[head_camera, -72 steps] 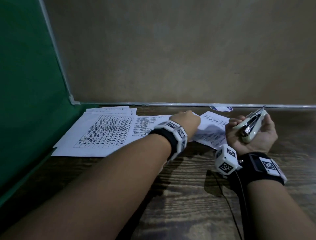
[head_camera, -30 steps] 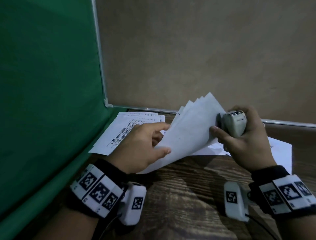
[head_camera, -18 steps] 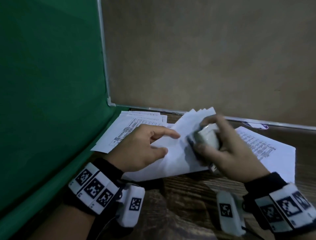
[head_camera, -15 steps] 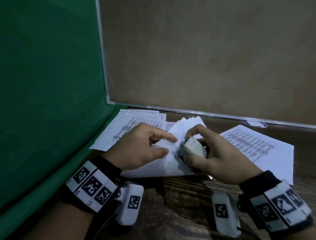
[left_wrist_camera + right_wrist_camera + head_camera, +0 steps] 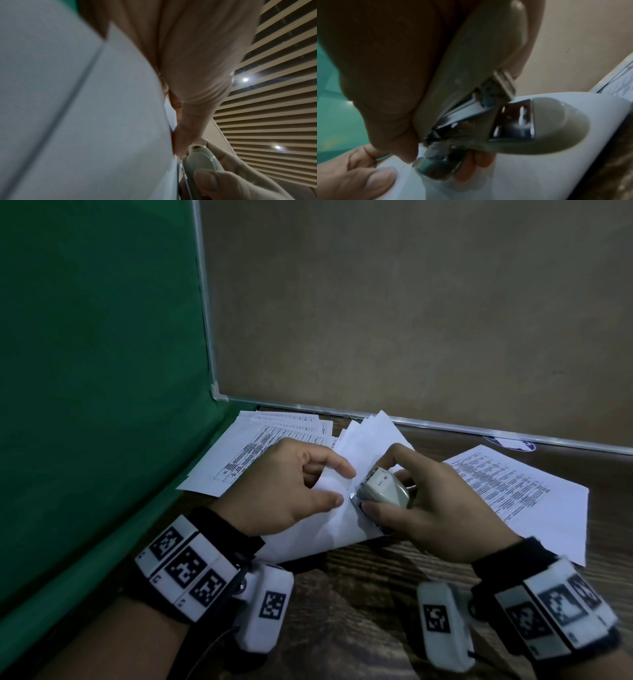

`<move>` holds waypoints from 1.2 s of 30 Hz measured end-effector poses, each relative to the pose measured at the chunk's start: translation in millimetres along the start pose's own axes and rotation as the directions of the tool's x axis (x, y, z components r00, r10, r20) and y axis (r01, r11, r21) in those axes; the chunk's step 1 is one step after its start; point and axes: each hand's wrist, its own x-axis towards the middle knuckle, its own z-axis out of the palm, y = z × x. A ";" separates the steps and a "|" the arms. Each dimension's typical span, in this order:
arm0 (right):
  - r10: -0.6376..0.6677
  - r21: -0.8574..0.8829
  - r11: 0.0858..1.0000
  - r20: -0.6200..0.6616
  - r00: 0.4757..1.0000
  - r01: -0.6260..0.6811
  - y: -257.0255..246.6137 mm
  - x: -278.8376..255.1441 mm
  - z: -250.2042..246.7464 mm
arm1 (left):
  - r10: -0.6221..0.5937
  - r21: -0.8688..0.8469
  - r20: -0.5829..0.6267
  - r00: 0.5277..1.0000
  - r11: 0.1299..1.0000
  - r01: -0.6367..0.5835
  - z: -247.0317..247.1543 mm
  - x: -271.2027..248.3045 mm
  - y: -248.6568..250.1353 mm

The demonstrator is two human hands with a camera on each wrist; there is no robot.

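In the head view my left hand (image 5: 342,486) pinches a bundle of white sheets (image 5: 318,529), blank side up, between thumb and forefinger, low over the wooden table (image 5: 359,594). My right hand (image 5: 380,479) grips a cream stapler (image 5: 385,491) with a metal base, set against the bundle just right of my left thumb. The right wrist view shows the stapler (image 5: 513,121) with its jaws apart over the sheets (image 5: 530,180); whether paper lies between them I cannot tell. The left wrist view is filled by the sheets (image 5: 85,121), with the stapler (image 5: 200,161) at their edge.
A stack of printed sheets (image 5: 274,436) lies at the back left, against a green panel (image 5: 96,371). Another printed sheet (image 5: 520,494) lies to the right. A beige board (image 5: 411,302) closes the back, with a round sticker (image 5: 510,444) at its foot.
The bundle, held up and fanned a second ago, has come down towards the table. My right hand has carried the stapler from the bundle's right corner to beside my left thumb.
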 end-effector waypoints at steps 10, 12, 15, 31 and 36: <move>-0.050 -0.054 0.997 -0.069 0.996 0.047 -2.5 2.0 8.0 | -0.030 0.005 -0.028 0.999 1.000 0.030 1.6 -0.2 0.0; -0.055 -0.068 0.996 -0.080 0.995 0.050 -2.0 2.5 8.6 | -0.033 0.015 -0.027 0.999 0.999 0.033 0.7 -0.3 0.0; -0.080 -0.093 0.993 -0.119 0.990 0.069 -0.9 3.1 7.4 | -0.040 0.015 -0.021 0.999 0.999 0.040 2.2 -0.7 -0.3; -0.057 -0.104 0.993 -0.102 0.993 0.047 3.8 3.1 4.7 | -0.061 -0.066 -0.064 0.996 0.996 0.057 9.3 -0.7 7.2; -0.055 -0.093 0.995 -0.109 0.993 0.045 1.3 3.4 8.8 | -0.079 -0.016 -0.073 0.994 0.997 0.079 9.5 -1.5 7.9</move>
